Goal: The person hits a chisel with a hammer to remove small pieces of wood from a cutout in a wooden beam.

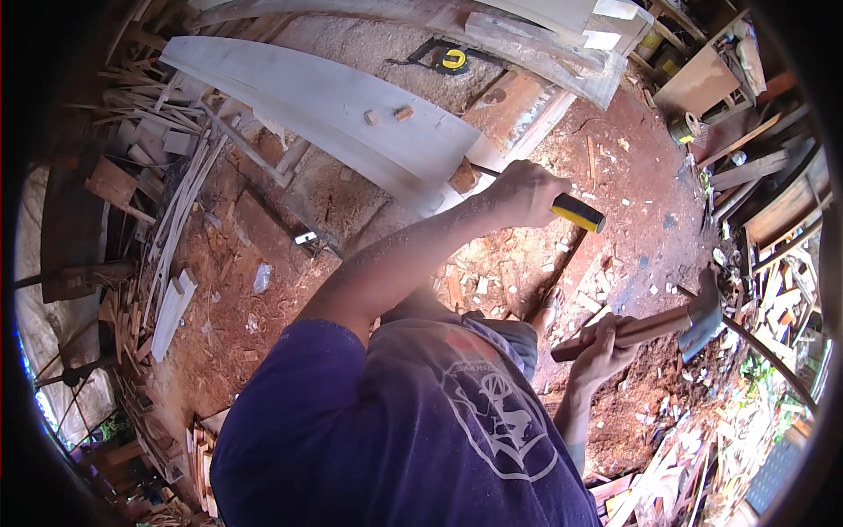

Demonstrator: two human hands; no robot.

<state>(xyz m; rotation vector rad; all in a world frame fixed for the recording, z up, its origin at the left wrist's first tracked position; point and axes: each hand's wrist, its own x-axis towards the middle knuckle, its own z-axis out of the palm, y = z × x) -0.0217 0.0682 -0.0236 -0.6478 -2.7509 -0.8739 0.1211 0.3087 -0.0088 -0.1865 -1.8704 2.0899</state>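
Observation:
My left hand (pixel 529 195) is closed around a chisel (pixel 580 213) with a yellow and black handle. The handle's end sticks out to the right of the fist. On the fist's other side, a thin dark shaft reaches toward the end of a long pale board (pixel 334 105); whether it touches the wood is unclear. Lower down at the right, my right hand (pixel 606 349) grips the wooden handle of a hatchet (pixel 701 323), whose broad metal head lies out to the right. Two small wood chips (pixel 403 113) rest on the board.
A yellow and black tape measure (pixel 454 61) lies beyond the board. Thin offcut strips (pixel 180 215) pile up at left, and more wood scraps (pixel 773 303) at right. Sawdust and chips cover the reddish floor (pixel 650 167). A wire spool (pixel 684 128) stands far right.

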